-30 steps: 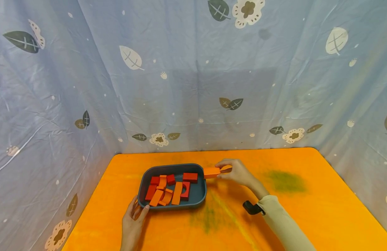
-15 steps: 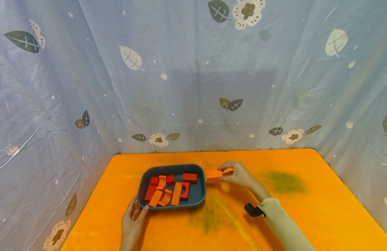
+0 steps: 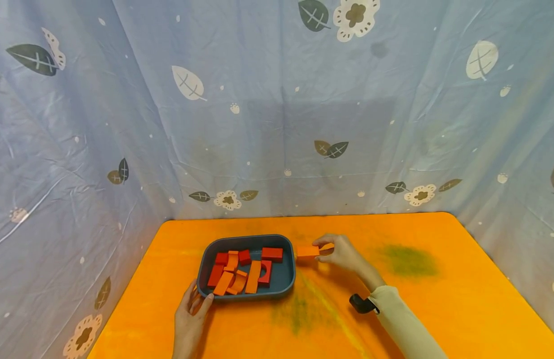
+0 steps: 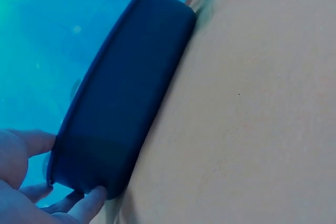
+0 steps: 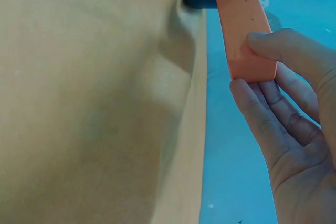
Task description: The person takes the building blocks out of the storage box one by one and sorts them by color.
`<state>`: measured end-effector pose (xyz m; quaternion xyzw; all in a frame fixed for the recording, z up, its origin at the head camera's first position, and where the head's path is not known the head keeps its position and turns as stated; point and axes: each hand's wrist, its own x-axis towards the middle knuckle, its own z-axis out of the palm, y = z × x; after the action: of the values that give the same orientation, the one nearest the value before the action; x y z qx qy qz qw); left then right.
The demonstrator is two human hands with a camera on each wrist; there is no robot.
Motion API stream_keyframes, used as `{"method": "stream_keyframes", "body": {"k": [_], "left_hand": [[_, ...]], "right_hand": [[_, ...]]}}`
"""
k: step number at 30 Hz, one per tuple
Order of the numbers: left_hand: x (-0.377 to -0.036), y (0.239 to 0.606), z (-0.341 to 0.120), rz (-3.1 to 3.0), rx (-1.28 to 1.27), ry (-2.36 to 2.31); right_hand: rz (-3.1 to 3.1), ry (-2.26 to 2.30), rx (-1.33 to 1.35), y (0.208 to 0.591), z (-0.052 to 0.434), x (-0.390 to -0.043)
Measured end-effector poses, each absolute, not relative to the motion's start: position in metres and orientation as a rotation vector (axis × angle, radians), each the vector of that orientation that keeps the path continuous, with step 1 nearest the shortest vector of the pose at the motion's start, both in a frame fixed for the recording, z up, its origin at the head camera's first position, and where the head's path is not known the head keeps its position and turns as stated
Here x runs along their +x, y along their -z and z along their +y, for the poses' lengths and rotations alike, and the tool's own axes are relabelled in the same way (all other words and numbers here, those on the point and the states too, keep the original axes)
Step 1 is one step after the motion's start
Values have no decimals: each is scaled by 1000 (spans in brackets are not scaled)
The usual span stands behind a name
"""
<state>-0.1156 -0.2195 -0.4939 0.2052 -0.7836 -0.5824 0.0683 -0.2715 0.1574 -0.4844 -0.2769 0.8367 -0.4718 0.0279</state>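
Between the thumb and fingers of my right hand point(image 3: 346, 254) an orange rectangular block point(image 3: 307, 251) is pinched, just right of the tray's right end. In the right wrist view the thumb lies on the block's broad face point(image 5: 242, 27), with fingertips at its lower end. My left hand point(image 3: 190, 318) holds the near left corner of a dark blue-grey tray point(image 3: 254, 296). From the left wrist view, its fingers spread around the end of the tray's wall point(image 4: 121, 77). Several red and orange blocks lie inside the tray, including a red one with a round cut-out point(image 3: 265, 273).
The tray stands on an orange-covered table point(image 3: 456, 304) with greenish stains. A blue-grey curtain point(image 3: 285, 124) with leaf and flower prints rises behind the table and along both sides. A black band piece point(image 3: 362, 303) sits at the right sleeve's cuff.
My right hand, holding the orange block, has shifted slightly right and down, leaving a small gap from the tray's right end. The left hand and the tray have stayed in place.
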Motion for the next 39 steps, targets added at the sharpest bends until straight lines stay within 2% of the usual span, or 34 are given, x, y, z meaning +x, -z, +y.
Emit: {"method": "stream_keyframes", "body": {"k": [24, 39], "left_hand": [[-116, 495, -220, -2369, 620, 1744], [-116, 498, -220, -2366, 622, 1731]], "right_hand": [[2658, 1378, -735, 511, 151, -278], [2649, 1429, -751, 519, 152, -279]]}}
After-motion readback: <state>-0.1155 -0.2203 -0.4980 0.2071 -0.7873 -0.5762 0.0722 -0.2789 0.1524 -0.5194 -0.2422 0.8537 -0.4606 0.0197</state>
